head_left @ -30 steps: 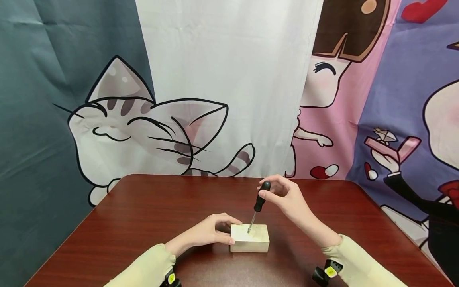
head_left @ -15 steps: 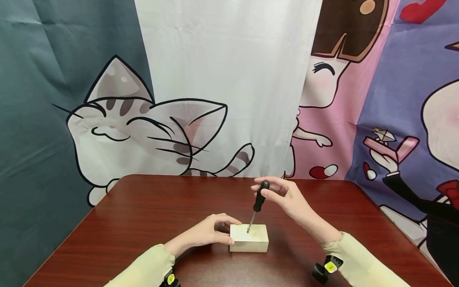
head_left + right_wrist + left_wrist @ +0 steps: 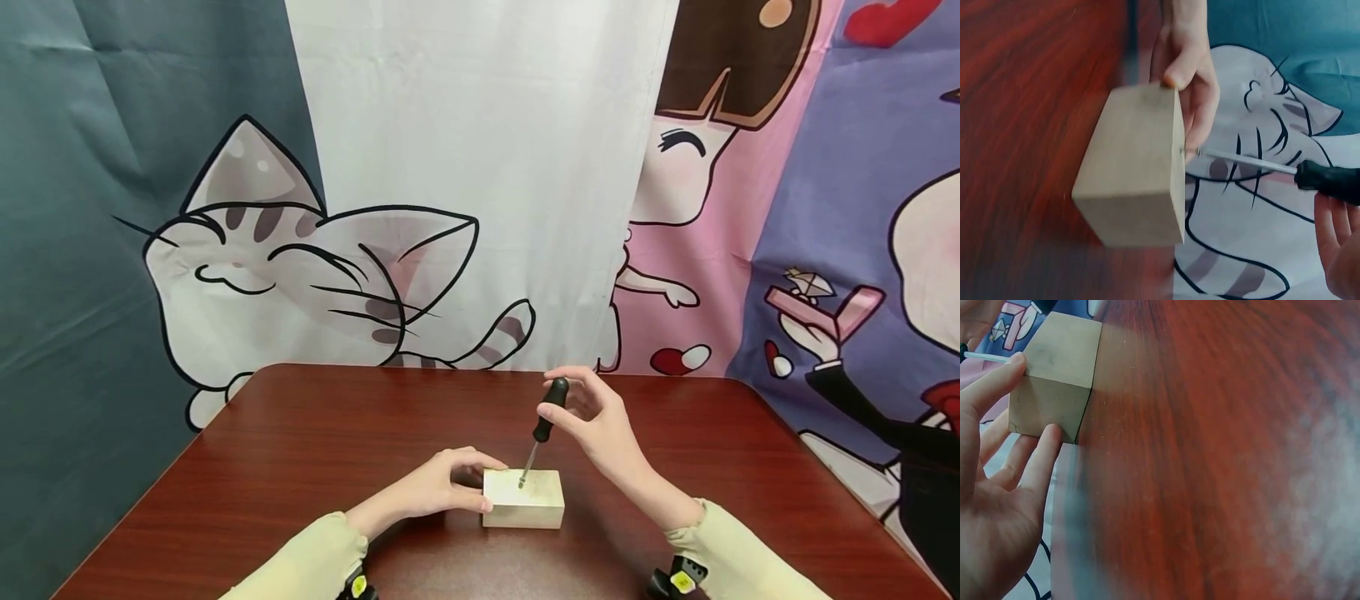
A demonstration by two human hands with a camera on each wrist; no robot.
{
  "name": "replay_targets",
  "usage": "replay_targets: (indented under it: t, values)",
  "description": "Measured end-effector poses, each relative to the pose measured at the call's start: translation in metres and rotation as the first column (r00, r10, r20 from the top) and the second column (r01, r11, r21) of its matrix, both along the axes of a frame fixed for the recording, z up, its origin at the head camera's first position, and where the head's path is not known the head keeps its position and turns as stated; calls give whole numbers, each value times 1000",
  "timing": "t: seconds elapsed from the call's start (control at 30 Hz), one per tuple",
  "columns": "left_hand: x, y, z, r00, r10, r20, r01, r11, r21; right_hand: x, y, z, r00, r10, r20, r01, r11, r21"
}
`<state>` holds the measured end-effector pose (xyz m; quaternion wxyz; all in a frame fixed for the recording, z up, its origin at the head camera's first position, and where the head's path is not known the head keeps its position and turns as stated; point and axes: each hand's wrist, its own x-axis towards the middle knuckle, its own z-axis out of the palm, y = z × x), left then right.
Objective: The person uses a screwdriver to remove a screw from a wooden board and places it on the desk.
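Observation:
A pale wooden block lies on the table, its left end pinched between the thumb and fingers of my left hand. In the left wrist view, the thumb and fingers touch the block near its edges. My right hand holds a black-handled screwdriver between thumb and fingers, tilted above the block. The right wrist view shows a small screw standing partly out of the block's top face, with the screwdriver's shaft meeting its head. The screwdriver's very tip is hidden at the screw.
The reddish-brown wooden table extends around the block on every side. Behind its far edge hangs a printed cloth backdrop with cartoon figures. A dark device with a yellow label is strapped at the right wrist.
My right fingers have shifted back around the screwdriver's handle and the right wrist has moved slightly left. The left hand and the block stay in place.

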<state>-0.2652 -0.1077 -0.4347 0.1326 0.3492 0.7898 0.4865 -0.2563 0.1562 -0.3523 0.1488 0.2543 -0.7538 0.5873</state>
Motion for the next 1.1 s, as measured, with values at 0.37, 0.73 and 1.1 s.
replay_targets:
  t: [0.37,0.73,1.1]
  values:
    - [0,0,-1,1000,2,-7,-2,1000,-20,4,5,7,996,46,73,-46,999,-6]
    - [-1,0,-1,1000,1,-25,-1,1000,-15,-5,6,2,972,235,-11,-235,971,-41]
    - [0,0,1,1000,2,-16,-2,1000,-6,-4,1,-5,997,-33,-67,33,999,5]
